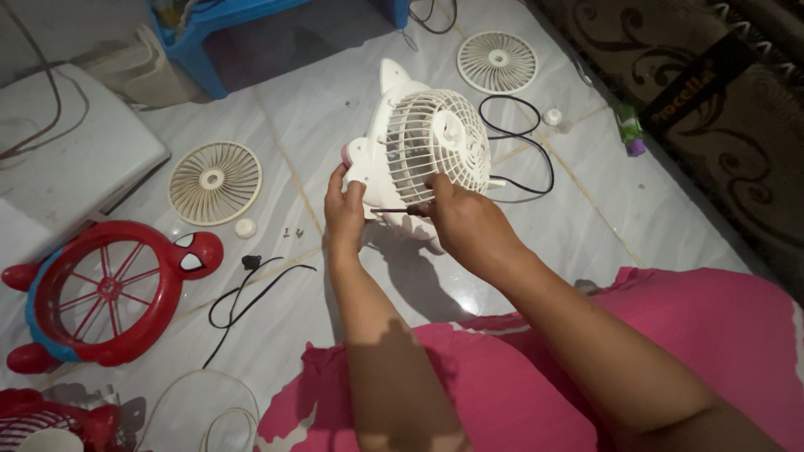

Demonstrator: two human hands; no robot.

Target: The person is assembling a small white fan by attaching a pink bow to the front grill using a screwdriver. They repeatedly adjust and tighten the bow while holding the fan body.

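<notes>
A small white fan [423, 142] with a round cage grille is held upright above the tiled floor. My left hand [343, 213] grips its lower left edge, near a pink knob. My right hand [465, 222] holds a thin dark screwdriver [394, 211] that points left across the fan's lower part, its tip near my left fingers. The fan's black cord [523, 155] trails to the right on the floor.
Two loose cream grilles lie on the floor, one [215, 182] at the left and one [497, 62] at the far right. A red and blue fan frame [105, 293] lies left. Small screws [293, 232], a white cap [244, 228], a black cable [243, 297] and a blue stool [201, 33] are nearby.
</notes>
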